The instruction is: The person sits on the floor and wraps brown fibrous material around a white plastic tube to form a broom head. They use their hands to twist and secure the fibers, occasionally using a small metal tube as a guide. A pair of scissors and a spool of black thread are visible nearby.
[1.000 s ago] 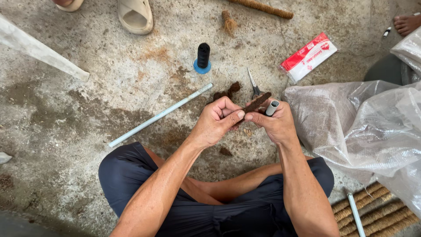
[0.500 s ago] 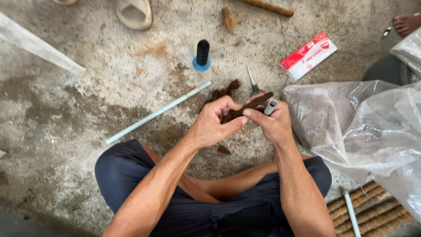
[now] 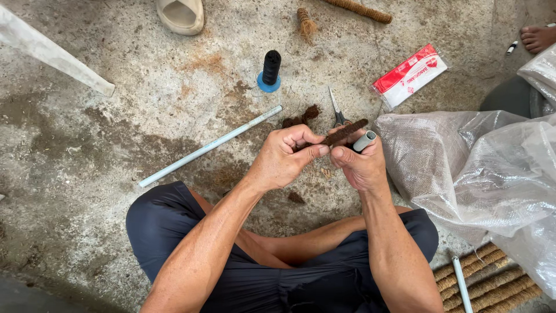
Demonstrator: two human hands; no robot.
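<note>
Sitting cross-legged on a stained concrete floor (image 3: 116,133), the person grips a short grey tube wrapped in brown fibre (image 3: 347,132) with both hands, just above the knees. The left hand (image 3: 284,157) is closed, thumb and forefinger pinching the fibre-wrapped part; the right hand (image 3: 360,165) is curled round the bare grey end, which pokes out past the fingers.

Taking that tube as the landmark: just right of it spreads a big clear woven plastic sack (image 3: 475,174), crumpled, its contents not readable through the film. Lower right of the tube lie fibre-wrapped sticks (image 3: 492,278) side by side, with a bare white tube (image 3: 461,284) across them. Just beyond the tube, small scissors (image 3: 336,110) and a tuft of loose brown fibre (image 3: 304,115) rest on the floor. Further out stands a black thread spool on a blue base (image 3: 270,71). Up and right of the tube lies a red-and-white packet (image 3: 410,75). Left of it, a long grey pipe (image 3: 208,146) runs diagonally. Far beyond sits a pale sandal (image 3: 180,14).
</note>
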